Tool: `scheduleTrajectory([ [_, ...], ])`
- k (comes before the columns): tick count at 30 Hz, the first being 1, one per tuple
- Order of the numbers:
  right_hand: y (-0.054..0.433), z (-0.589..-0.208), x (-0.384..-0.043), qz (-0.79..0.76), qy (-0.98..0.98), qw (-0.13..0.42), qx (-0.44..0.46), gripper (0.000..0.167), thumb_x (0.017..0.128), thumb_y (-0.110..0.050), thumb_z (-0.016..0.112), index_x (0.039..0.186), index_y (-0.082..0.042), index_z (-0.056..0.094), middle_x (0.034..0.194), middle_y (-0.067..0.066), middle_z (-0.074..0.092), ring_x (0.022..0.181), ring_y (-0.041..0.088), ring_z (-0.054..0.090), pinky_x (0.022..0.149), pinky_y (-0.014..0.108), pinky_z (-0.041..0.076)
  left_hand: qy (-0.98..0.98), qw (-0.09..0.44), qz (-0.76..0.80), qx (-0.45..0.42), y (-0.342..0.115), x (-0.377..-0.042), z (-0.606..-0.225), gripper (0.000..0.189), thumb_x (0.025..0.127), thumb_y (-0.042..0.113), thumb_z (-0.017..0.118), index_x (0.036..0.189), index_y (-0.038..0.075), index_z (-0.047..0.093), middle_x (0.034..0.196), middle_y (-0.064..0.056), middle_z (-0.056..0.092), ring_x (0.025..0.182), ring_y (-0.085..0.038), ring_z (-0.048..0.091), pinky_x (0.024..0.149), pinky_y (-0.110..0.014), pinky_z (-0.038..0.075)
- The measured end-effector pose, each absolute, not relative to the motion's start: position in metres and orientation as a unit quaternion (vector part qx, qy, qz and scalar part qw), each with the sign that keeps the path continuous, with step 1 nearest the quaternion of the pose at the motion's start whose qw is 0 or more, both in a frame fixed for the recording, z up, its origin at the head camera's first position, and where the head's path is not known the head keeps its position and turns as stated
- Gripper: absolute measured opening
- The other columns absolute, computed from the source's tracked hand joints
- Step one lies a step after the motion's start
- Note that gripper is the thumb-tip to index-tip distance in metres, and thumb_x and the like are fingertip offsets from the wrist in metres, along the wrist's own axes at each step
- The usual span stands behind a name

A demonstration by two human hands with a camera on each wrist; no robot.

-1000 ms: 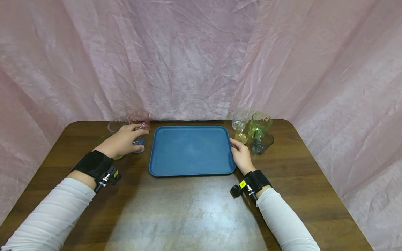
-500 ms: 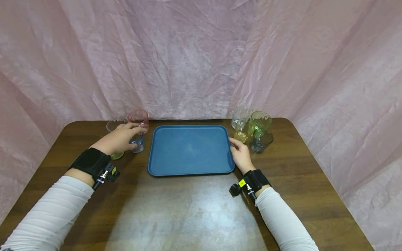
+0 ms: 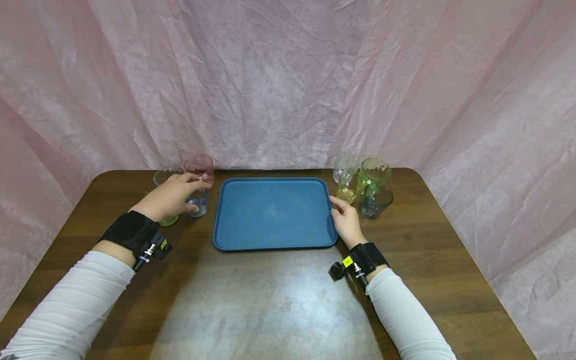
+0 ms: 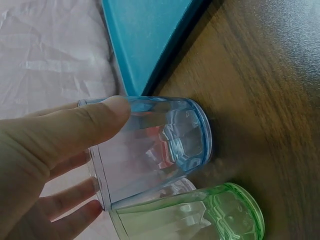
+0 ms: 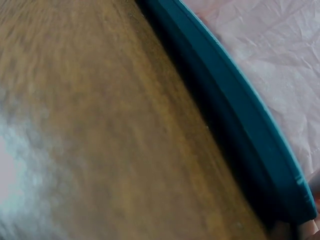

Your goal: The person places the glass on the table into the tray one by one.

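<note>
Left hand (image 3: 168, 199) unmoved, ribbed pale-blue glass (image 4: 155, 145)

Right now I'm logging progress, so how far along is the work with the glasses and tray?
Nothing looks done: the tray holds no glass. In hand: the left hand grips the blue glass beside the tray, on the table, and the right hand rests at the tray's right edge. Left: the pink glass, green glass and the glasses at the right are all off the tray.

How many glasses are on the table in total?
8. Left of the tray: pink, clear, blue held by the left hand, green. Right: clear, green, yellow, dark. More could be hidden.
</note>
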State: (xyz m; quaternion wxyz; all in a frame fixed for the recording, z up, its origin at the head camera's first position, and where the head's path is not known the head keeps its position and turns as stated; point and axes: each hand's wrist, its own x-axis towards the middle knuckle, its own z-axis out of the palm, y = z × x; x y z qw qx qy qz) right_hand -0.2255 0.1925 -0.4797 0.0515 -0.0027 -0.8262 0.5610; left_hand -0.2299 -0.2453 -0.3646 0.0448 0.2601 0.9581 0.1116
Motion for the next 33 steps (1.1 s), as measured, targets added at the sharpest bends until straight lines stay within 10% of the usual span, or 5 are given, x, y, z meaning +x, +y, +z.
scheduleTrajectory([
  [33, 0.198, -0.481, -0.228, 0.562, -0.826, 0.046, -0.014, 0.042, 0.102, 0.001, 0.045, 0.143, 0.006, 0.053, 0.147, 0.027, 0.049, 0.135, 0.038, 0.049, 0.111, 0.047, 0.042, 0.954, -0.053, 0.117, 0.272, -0.205, -0.239, -0.353, 0.06, 0.079, 0.009, 0.087, 0.134, 0.012, 0.064, 0.139, -0.025, 0.05, 0.126, -0.053, 0.044, 0.102, -0.063, 0.042],
])
